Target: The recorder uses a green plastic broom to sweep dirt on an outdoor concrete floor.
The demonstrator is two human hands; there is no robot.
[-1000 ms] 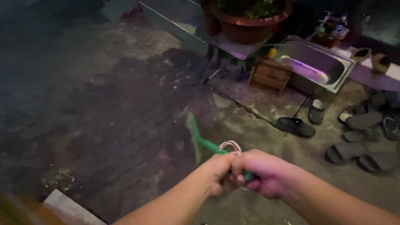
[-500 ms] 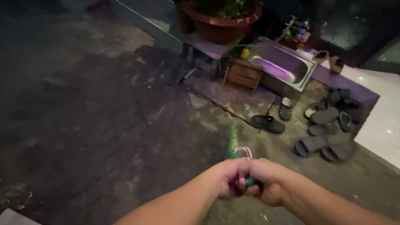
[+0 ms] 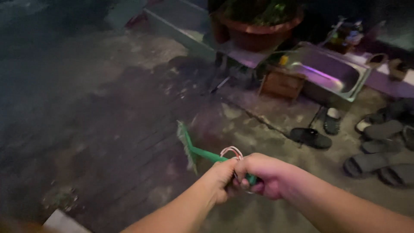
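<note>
The dark paved ground (image 3: 108,112) fills most of your view, its bricks stained and patchy, with paler concrete toward the right. Along the top edge a low ledge carries a big terracotta planter (image 3: 258,32) with green leaves. Just right of it a steel sink basin (image 3: 327,71) sits tilted, catching a purple streak of light, and a small wooden crate (image 3: 282,84) stands against its near side. To the far right a cluster of dark slippers (image 3: 381,146) lies scattered on the concrete, with one black slipper (image 3: 310,138) apart from the rest, closer to you.

Your two forearms come in from the bottom and meet near the middle of the frame. Your left hand (image 3: 222,179) and right hand (image 3: 265,174) are pressed together, touching, and the fingers of both are curled tight around the handle of a green broom (image 3: 202,153). The handle runs up and left from your fists; its bristle head (image 3: 186,144) is out in front of you, low over the ground at the border of bricks and concrete, though you cannot tell whether it touches. A pale cord loop (image 3: 233,151) stands up from the handle right above your knuckles. At the lower left, a light slab corner (image 3: 60,220) pokes in, with a bit of greenish litter (image 3: 60,198) just beyond it.
</note>
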